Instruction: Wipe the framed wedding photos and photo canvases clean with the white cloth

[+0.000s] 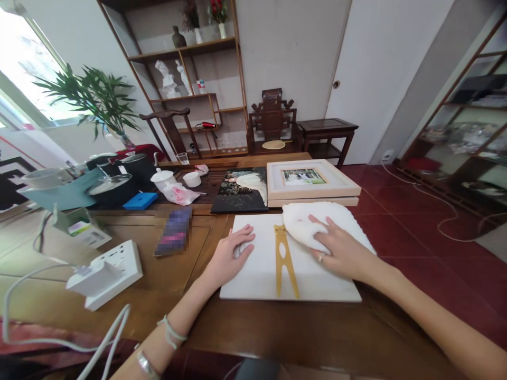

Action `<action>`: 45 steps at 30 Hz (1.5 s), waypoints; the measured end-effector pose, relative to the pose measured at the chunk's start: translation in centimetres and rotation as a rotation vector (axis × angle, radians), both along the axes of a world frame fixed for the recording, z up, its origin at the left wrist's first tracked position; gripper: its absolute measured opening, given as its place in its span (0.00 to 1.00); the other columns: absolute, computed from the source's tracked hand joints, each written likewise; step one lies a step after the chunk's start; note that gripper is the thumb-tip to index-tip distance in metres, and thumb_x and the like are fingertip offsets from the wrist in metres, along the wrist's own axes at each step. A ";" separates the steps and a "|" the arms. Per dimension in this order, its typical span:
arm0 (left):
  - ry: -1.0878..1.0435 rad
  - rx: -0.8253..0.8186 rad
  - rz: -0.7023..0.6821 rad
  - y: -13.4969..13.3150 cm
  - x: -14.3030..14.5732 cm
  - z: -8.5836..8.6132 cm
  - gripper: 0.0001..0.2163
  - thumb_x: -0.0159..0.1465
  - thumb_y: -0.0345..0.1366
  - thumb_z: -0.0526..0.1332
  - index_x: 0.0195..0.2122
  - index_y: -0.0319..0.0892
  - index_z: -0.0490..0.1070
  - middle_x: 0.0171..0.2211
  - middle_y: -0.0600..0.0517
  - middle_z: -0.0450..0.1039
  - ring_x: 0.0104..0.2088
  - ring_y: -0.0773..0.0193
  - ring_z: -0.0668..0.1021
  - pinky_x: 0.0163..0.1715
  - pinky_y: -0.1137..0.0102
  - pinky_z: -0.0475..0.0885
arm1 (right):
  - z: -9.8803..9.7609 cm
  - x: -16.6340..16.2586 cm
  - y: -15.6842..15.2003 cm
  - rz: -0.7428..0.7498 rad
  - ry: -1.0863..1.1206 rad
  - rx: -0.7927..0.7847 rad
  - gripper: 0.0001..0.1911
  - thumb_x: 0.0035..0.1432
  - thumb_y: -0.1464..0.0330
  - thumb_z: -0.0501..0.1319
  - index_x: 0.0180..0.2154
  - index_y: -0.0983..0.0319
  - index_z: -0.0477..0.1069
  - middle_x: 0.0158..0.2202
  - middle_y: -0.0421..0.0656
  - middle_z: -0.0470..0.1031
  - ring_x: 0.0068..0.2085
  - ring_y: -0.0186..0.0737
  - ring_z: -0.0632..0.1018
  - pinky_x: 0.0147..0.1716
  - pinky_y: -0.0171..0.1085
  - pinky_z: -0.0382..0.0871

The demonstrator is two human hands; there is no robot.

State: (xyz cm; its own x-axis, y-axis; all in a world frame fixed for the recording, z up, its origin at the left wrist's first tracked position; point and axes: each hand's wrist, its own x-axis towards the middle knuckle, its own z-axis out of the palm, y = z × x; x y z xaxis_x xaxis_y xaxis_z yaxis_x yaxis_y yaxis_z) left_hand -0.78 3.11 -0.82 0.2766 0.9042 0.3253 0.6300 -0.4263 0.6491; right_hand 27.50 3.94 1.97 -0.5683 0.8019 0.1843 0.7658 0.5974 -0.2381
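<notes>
- Steadying the white board [253, 282] at its left side appears to be the job of the left hand [227, 258], while the right hand [340, 248] deals with the soft white sheet [348, 216].
- Step in hand, as I judge it: pressing or spreading that sheet, which covers the board's far right part and hangs past its right edge.
- Left grip: loosely curved, with a gap between thumb and fingers; a small greyish patch shows there, too hidden to name.
- Right grip: fingers spread over the sheet, some bent into it; whether they pinch a fold I cannot tell.
- The yellow cut-out [282, 256] appears to lie flat on the board between the hands, head end far, two legs near, just beside the sheet's left edge.
- The board rests on the tabletop [253, 327], nearer than the framed picture [317, 184] and the dark photo panel [237, 205].
- Any next move with the sheet would call for a light, flat right palm, a steady left hand, and care not to nudge the cut-out.
</notes>
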 end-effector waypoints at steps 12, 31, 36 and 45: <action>0.002 -0.003 0.018 0.0 0.2 -0.1 0.11 0.62 0.37 0.57 0.43 0.41 0.74 0.53 0.43 0.70 0.56 0.54 0.69 0.60 0.51 0.54 | 1.0 0.4 -10.5 0.286 -0.077 -0.118 0.10 0.43 0.78 0.58 0.24 0.58 0.73 0.64 0.40 0.53 0.62 0.58 0.56 0.58 0.58 0.56; 0.068 0.021 0.019 0.1 0.1 0.1 0.17 0.64 0.37 0.54 0.53 0.41 0.68 0.58 0.44 0.64 0.60 0.55 0.64 0.61 0.53 0.55 | 0.1 -3.9 -8.7 0.261 -0.054 -0.147 0.16 0.43 0.78 0.54 0.31 0.61 0.78 0.64 0.44 0.52 0.63 0.64 0.51 0.56 0.68 0.47; 0.089 0.005 -0.014 0.2 -0.2 0.0 0.18 0.64 0.39 0.54 0.54 0.41 0.67 0.59 0.44 0.62 0.61 0.54 0.61 0.61 0.52 0.54 | 1.3 -3.8 -6.8 0.301 -0.017 -0.160 0.15 0.43 0.77 0.55 0.32 0.61 0.76 0.64 0.45 0.54 0.64 0.58 0.50 0.59 0.66 0.41; 0.049 -0.007 -0.022 0.2 -0.2 0.0 0.17 0.66 0.35 0.49 0.54 0.44 0.67 0.59 0.47 0.63 0.61 0.58 0.63 0.61 0.52 0.52 | 1.0 -5.9 0.5 0.148 -0.067 0.007 0.15 0.54 0.71 0.55 0.42 0.63 0.75 0.63 0.53 0.56 0.64 0.61 0.50 0.56 0.68 0.41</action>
State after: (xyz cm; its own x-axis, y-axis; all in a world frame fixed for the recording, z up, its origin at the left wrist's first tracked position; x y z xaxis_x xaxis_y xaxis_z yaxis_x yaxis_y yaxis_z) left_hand -0.99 3.28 -0.79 0.3115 0.9000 0.3048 0.6516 -0.4358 0.6209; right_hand 21.57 4.49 2.93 -0.6915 0.7072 0.1473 0.6833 0.7065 -0.1844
